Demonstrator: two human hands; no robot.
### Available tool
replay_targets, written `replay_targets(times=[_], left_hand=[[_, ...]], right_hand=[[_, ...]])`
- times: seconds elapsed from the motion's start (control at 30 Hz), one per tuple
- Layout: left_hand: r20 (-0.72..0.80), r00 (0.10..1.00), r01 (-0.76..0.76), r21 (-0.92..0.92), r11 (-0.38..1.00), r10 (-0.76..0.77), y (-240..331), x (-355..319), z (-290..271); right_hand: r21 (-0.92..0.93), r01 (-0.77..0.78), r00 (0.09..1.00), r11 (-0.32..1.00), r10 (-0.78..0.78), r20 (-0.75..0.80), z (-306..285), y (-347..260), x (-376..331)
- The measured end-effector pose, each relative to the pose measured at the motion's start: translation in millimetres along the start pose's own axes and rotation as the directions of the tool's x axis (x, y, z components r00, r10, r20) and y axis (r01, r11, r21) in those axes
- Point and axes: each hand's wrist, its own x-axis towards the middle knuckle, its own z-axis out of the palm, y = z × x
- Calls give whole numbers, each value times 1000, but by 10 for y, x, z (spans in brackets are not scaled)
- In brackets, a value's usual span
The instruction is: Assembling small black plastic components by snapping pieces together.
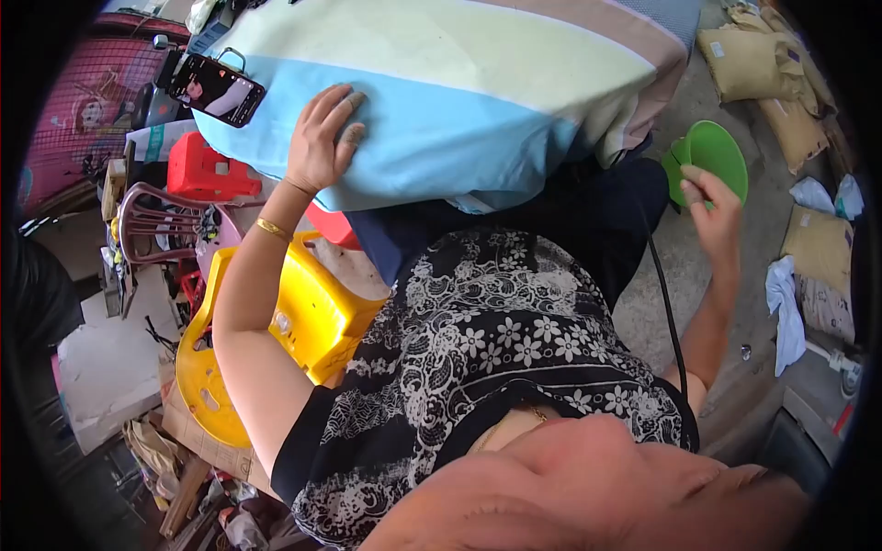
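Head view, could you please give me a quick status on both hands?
Left hand flat on striped cushion. Right hand gripping green scoop. Phone at cushion's edge.

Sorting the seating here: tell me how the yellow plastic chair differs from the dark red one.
The yellow plastic chair lies tipped on its side near the person's left arm; the dark red plastic chair sits farther off among clutter. The yellow one has solid panels; the dark red one shows an open, slatted back. Both are moulded plastic.
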Motion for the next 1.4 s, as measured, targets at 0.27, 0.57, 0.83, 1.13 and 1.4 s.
replay_targets(times=[0.27, 0.57, 0.83, 1.13, 1.4], left_hand=[[-9, 1000, -15, 45, 999, 15, 63, -29, -7], [24, 1000, -20, 21, 1000, 19, 51, 7, -60], [32, 998, 51, 1, 999, -51, 62, 63, -116], [43, 995, 97, -134, 986, -92, 27, 457, -284], [-122, 961, 236, -104, 966, -248, -1150, 1604, -78]], right_hand=[[179, 89, 987, 980, -111, 120, 444, 75, 377], [207, -87, 979, 974, 45, 197, 730, 281, 392], [126, -91, 980, 988, 67, 187, 594, 186, 649], [3, 237, 954, 972, -233, 187, 283, -131, 1309], [223, 357, 890, 907, -403, 214, 79, -509, 2247]])
